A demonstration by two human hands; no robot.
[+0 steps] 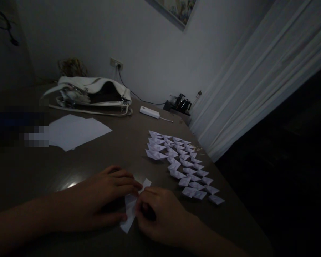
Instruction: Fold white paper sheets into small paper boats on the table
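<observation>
A narrow folded strip of white paper (130,207) lies slantwise on the dark table near its front. My left hand (96,198) rests over its left side, fingers stretched out and thumb spread apart, with the tips touching the paper. On the strip's right edge my right hand (163,214) is closed, thumb and index finger pinched at the paper; its other fingers are curled. Part of the strip is hidden under both hands. To the right of them stand several small folded paper boats (186,162) in slanting rows.
Loose white sheets (77,130) lie at the left. Behind them sits an open white handbag (96,85) with its strap. A white power strip-like object (149,112) lies at the back. A black kettle (186,104) stands beyond the table, beside a white curtain (246,78).
</observation>
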